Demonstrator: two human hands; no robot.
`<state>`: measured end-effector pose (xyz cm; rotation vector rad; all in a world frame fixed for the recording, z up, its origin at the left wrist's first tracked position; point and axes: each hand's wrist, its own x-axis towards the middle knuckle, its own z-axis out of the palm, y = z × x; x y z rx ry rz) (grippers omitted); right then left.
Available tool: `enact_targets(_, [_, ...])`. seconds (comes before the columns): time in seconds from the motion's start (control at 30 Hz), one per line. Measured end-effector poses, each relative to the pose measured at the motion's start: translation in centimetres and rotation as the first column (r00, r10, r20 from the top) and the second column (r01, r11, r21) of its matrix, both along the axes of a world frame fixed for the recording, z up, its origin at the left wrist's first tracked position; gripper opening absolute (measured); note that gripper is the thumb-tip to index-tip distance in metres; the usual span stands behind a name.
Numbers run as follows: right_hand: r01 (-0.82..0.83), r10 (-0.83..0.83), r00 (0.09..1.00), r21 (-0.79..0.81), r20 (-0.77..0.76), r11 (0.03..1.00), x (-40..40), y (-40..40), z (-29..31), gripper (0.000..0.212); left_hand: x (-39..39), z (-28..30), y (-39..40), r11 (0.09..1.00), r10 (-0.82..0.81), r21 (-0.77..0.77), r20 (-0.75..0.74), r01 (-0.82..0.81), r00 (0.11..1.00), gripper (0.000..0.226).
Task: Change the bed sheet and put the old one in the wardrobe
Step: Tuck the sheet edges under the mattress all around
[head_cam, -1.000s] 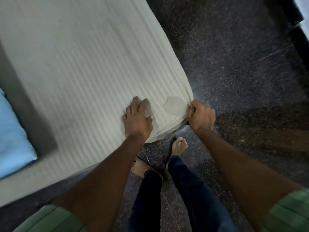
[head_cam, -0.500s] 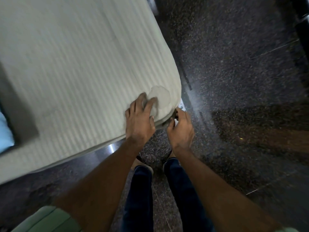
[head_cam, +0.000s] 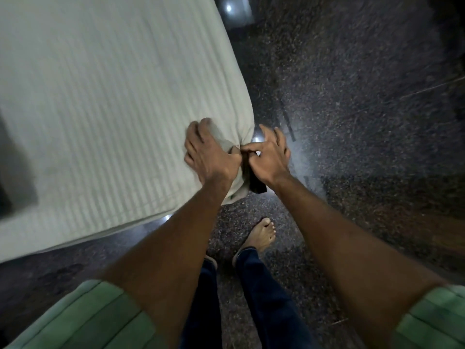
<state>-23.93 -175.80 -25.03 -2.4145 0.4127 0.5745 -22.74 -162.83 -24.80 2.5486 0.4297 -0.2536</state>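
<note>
A pale green striped bed sheet (head_cam: 105, 102) covers the mattress, which fills the upper left. At the mattress's near right corner the sheet is bunched. My left hand (head_cam: 208, 152) lies on that corner with its fingers curled over the gathered cloth. My right hand (head_cam: 270, 154) is just beside it, off the bed's edge, and pinches the sheet's corner between thumb and forefinger, with its other fingers spread. A dark piece (head_cam: 256, 183) hangs below the two hands; what it is cannot be made out.
Dark speckled stone floor (head_cam: 352, 122) lies to the right of the bed and in front of it. My bare feet (head_cam: 261, 234) stand close to the bed corner. A grey shape (head_cam: 15, 177) lies on the bed at the far left.
My right hand has come up from under the corner and now pinches the bunched sheet beside my left hand. The left hand's fingers have curled into the cloth. The view has shifted closer.
</note>
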Motion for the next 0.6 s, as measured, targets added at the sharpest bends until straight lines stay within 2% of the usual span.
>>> enact_targets(0.07, [-0.216, 0.217, 0.976, -0.135, -0.012, 0.967, 0.7, -0.1, -0.2, 0.029, 0.7, -0.5, -0.6, 0.998, 0.061, 0.025, 0.013, -0.061, 0.998, 0.093])
enact_targets(0.1, [-0.331, 0.333, 0.942, -0.219, -0.030, 0.918, 0.8, 0.0, -0.1, 0.030, 0.9, -0.6, -0.9, 0.996, 0.080, 0.043, 0.010, -0.081, 0.997, 0.093])
enact_targets(0.17, [-0.448, 0.444, 0.892, -0.286, -0.080, 0.847, 0.1, 0.6, -0.4, 0.042, 0.8, -0.8, -1.3, 0.991, 0.111, 0.076, -0.007, -0.110, 0.994, 0.091])
enact_targets(0.23, [-0.429, 0.395, 0.897, -0.174, -0.198, 0.886, -0.1, 0.5, -1.5, 0.056, 0.8, -0.7, -1.7, 0.987, 0.135, 0.091, -0.021, -0.132, 0.991, 0.087])
enact_targets(0.3, [-0.276, 0.273, 0.928, 0.025, -0.255, 0.961, 1.0, -1.0, -1.5, 0.052, 1.0, -0.2, -2.2, 0.985, 0.156, 0.084, -0.041, -0.152, 0.987, 0.084])
enact_targets(0.37, [-0.200, 0.203, 0.979, 0.085, -0.027, 0.976, 2.4, -2.4, -1.1, 0.035, 2.0, 0.5, -2.4, 0.981, 0.170, 0.103, -0.057, -0.164, 0.984, 0.085])
enact_targets(0.43, [-0.183, 0.185, 0.945, -0.033, 0.270, 0.983, 4.3, -3.6, -0.3, 0.018, 3.1, 0.6, -2.0, 0.977, 0.112, 0.188, -0.032, -0.104, 0.993, 0.091])
enact_targets(0.47, [-0.199, 0.213, 0.908, -0.077, 0.361, 0.977, 5.5, -3.8, 0.0, 0.025, 3.6, 0.4, -1.6, 0.968, 0.042, 0.249, -0.016, -0.036, 0.999, 0.097])
enact_targets(0.5, [-0.252, 0.279, 0.870, -0.121, 0.406, 0.960, 6.9, -3.8, 0.7, 0.045, 4.2, 0.1, -1.3, 0.955, -0.024, 0.295, -0.015, 0.027, 1.000, 0.104])
enact_targets(0.6, [-0.444, 0.492, 0.809, -0.214, 0.322, 0.870, 11.3, -3.5, 0.7, 0.100, 5.4, -0.9, -0.8, 0.947, -0.083, 0.303, -0.087, 0.106, 0.993, 0.117])
